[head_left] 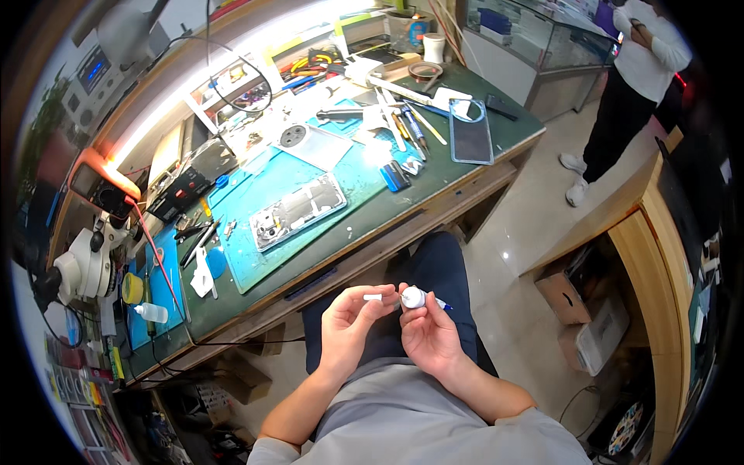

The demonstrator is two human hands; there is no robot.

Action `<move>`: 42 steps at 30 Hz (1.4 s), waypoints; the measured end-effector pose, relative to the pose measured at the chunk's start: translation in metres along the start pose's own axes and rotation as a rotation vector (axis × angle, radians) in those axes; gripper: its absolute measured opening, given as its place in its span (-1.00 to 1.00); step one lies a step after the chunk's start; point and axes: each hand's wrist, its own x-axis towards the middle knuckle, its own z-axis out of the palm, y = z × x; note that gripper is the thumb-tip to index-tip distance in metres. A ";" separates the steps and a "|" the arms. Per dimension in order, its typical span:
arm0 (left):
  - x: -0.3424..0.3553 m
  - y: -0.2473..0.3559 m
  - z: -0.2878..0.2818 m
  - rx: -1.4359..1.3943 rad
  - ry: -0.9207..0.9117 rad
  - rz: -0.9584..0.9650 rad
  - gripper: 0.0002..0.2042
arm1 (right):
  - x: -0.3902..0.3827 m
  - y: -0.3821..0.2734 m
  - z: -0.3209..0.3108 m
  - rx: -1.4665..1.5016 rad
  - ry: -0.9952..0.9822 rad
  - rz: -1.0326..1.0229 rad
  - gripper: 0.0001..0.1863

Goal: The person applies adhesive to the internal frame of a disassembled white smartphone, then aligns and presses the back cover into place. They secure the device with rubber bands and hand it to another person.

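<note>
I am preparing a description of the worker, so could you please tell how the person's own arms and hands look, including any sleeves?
The left hand and right hand are bare: no glove, and no ring or watch that I can see. The forearms are uncovered too. Short, light-grey sleeves end near the elbows, matching the grey shirt.

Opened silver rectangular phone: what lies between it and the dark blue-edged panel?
Head view: a small blue rectangular block, a crumpled white scrap and slim tool ends.
</note>
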 end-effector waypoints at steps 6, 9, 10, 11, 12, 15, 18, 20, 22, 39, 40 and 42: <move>-0.001 -0.019 0.011 0.002 -0.001 -0.040 -0.83 | -0.012 -0.009 -0.005 -0.099 0.025 -0.062 -0.63; 0.001 -0.021 0.016 0.003 -0.002 -0.057 -0.82 | -0.015 -0.011 -0.003 -0.146 0.054 -0.100 -0.62; 0.002 -0.022 0.017 0.002 -0.008 -0.060 -0.82 | -0.015 -0.012 -0.004 -0.142 0.054 -0.095 -0.63; 0.002 -0.023 0.018 0.002 -0.012 -0.060 -0.82 | -0.016 -0.013 -0.005 -0.140 0.051 -0.088 -0.65; 0.002 -0.024 0.018 0.002 -0.015 -0.060 -0.82 | -0.016 -0.013 -0.005 -0.139 0.065 -0.099 -0.64; 0.003 -0.025 0.019 0.004 -0.006 -0.066 -0.82 | -0.015 -0.013 -0.005 -0.139 0.097 -0.127 -0.64; 0.003 -0.025 0.020 0.018 0.018 -0.065 -0.82 | -0.014 -0.013 -0.003 -0.149 0.108 -0.142 -0.70; 0.004 -0.026 0.019 0.014 0.027 -0.072 -0.82 | -0.014 -0.012 -0.002 -0.157 0.116 -0.148 -0.73; 0.004 -0.027 0.018 0.015 0.032 -0.075 -0.82 | -0.013 -0.014 -0.005 -0.165 0.119 -0.143 -0.75; 0.005 -0.030 0.007 -0.017 0.026 -0.107 -0.83 | -0.010 -0.012 -0.008 -0.219 0.133 -0.156 -0.72; 0.005 -0.031 0.007 0.033 0.032 -0.070 -0.83 | -0.011 -0.013 -0.007 -0.257 0.121 -0.176 -0.72; 0.004 -0.032 0.006 0.138 0.051 0.009 -0.84 | -0.011 -0.013 -0.005 -0.365 0.110 -0.226 -0.70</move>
